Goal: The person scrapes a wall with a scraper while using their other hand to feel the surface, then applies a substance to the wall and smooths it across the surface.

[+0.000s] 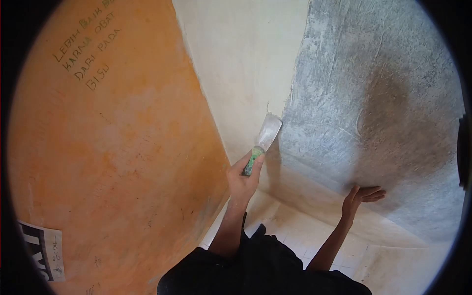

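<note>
My left hand [242, 178] grips the green handle of a putty knife [265, 138]. Its wide metal blade, smeared with white filler, lies against the wall at the edge where the cream-coated area [241, 73] meets the bare grey plaster [373, 93]. My right hand [363, 195] rests flat on the grey plaster lower down, fingers together and pointing right, holding nothing.
An orange wall [113, 162] with handwritten words near its top stands at the left and meets the cream wall in a corner. A printed paper [43, 250] is stuck low on it. A pale tiled floor [314, 236] lies below, and my dark clothing [260, 268] fills the bottom.
</note>
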`<state>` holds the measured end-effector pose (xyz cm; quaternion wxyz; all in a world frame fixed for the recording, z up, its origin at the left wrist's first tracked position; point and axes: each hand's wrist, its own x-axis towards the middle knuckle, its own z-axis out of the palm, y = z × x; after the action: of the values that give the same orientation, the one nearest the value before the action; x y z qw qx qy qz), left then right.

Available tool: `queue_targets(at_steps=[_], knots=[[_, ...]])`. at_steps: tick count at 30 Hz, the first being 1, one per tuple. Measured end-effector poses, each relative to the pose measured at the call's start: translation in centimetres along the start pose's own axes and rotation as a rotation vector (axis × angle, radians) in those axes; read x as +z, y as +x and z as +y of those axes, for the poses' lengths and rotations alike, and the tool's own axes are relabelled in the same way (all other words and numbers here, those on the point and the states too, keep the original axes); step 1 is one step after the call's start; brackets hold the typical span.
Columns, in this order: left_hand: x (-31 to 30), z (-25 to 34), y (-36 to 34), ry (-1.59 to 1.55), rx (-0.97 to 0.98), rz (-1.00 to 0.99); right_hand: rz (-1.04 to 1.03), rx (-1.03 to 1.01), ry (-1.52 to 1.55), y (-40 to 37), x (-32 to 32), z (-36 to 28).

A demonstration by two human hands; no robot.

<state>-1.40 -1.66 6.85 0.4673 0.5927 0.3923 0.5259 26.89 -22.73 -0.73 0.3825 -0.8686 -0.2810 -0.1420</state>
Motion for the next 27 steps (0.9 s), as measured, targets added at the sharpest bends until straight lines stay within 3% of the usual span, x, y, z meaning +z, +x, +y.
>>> queue_targets(at_steps=[6, 27], knots=[[0.9, 0.4, 1.7, -0.006, 0.063, 0.004, 0.046, -0.016, 0.018, 0.9, -0.2, 0.4], [0.4, 1.0, 1.9, -0.046, -0.004, -0.039, 0.151, -0.073, -0.048, 1.1, -0.6, -1.6]])
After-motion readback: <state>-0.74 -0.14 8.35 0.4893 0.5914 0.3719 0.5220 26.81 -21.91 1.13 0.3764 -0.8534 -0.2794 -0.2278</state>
